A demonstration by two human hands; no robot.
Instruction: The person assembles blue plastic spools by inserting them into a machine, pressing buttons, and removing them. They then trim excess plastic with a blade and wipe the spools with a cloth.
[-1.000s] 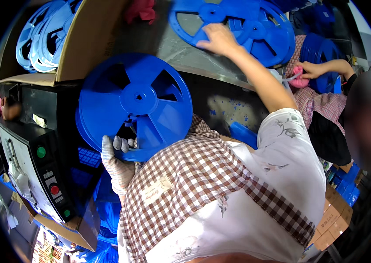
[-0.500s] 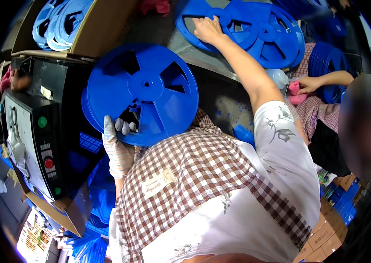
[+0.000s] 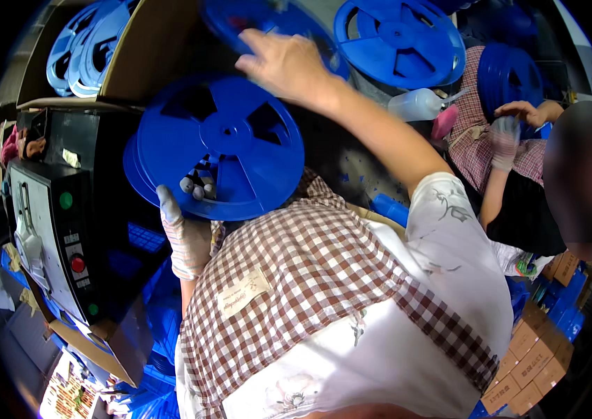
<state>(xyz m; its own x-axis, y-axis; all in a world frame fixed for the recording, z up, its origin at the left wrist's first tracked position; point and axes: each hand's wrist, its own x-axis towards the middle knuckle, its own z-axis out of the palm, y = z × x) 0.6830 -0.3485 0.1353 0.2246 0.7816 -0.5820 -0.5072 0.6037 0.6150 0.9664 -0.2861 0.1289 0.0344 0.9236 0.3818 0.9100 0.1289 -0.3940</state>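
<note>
My left hand (image 3: 187,234), in a striped glove with grey fingertips, grips a stack of blue plastic reels (image 3: 268,174). Its thumb lies outside the rim and its fingers show through a cutout in the top reel. Bare and slightly blurred, my right hand (image 3: 289,66) is raised past the stack, thumb and forefinger apart. Behind it is a motion-blurred blue reel flange (image 3: 229,21); whether the hand touches it, I cannot tell. Another blue reel (image 3: 399,59) lies farther right on the work surface.
At the far left, a cardboard box (image 3: 125,70) holds pale blue reels. Below it stands a machine with a red button (image 3: 78,263). A squeeze bottle (image 3: 411,105) lies near a co-worker's hands (image 3: 512,126) at right. Brown cartons (image 3: 530,359) are stacked lower right.
My right hand has moved left and up toward me from the far reels. One far reel has shifted left and is blurred. The held stack moved slightly left. The co-worker's hands have come together.
</note>
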